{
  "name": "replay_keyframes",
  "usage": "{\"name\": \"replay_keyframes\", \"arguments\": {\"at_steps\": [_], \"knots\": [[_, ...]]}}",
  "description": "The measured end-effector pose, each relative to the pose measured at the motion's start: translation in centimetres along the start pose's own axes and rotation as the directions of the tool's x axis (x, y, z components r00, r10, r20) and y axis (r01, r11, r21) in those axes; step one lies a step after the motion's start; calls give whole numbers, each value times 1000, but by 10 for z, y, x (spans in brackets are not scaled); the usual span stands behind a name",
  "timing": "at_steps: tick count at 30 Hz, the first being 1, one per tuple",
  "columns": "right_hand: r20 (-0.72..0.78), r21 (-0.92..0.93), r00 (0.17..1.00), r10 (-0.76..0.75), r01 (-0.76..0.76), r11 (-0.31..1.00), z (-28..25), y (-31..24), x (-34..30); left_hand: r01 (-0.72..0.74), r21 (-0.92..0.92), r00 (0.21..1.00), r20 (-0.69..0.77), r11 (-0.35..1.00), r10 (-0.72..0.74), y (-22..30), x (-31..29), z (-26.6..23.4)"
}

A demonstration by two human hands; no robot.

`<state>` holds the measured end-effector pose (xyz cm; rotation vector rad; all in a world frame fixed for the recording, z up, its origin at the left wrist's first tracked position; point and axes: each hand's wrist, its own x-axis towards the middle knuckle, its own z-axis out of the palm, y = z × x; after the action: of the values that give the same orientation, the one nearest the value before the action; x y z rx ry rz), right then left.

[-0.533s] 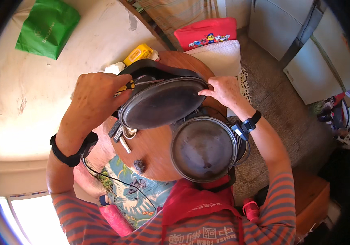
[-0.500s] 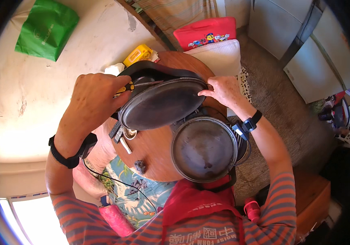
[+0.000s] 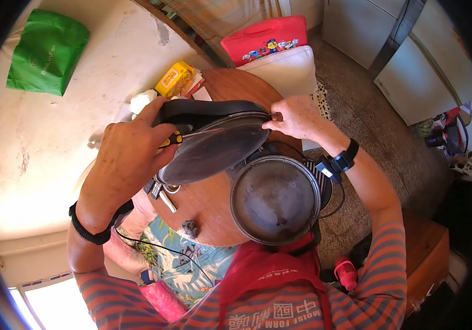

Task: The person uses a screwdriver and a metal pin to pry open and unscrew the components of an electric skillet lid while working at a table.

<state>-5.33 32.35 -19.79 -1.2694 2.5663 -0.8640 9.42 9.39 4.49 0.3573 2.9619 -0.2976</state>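
Fingers of L hand (image 3: 124, 151) are wrapped round the yellow-and-black screwdriver (image 3: 173, 139) by its handle, approx. 9 o'clock of the round lid plate (image 3: 214, 153); R hand (image 3: 297, 117) is clamped on the rim, approx. 2 o'clock. Plate's up & tilted, black shell (image 3: 205, 109) behind it at 12, tool's shaft lying along the gap between. Base pan (image 3: 275, 199) sits face-up at the plate's 4 o'clock, nr edge of wooden table (image 3: 208, 209). Prob. mid-job: lid's open, tool's at the rim. How much is left, can't tell; gap's mostly hidden.
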Motion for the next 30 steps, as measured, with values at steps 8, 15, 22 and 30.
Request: {"name": "replay_keyframes", "arguments": {"at_steps": [8, 15, 22, 30], "knots": [[121, -217, 986, -114, 138, 966, -22, -2, 17, -58, -132, 998, 14, 990, 60, -7, 7, -5], [54, -231, 990, -130, 139, 963, -8, -10, -1, -73, -250, 997, -50, 965, 62, -20, 2, 4], [-360, -2, 931, -64, 68, 998, 13, -10, -14, -129, -252, 985, -142, 959, 95, -23, 0, 9], [-205, -211, 942, -267, 224, 952, -21, -29, 4, -141, -213, 971, -219, 967, 94, -21, -4, 14]]}}
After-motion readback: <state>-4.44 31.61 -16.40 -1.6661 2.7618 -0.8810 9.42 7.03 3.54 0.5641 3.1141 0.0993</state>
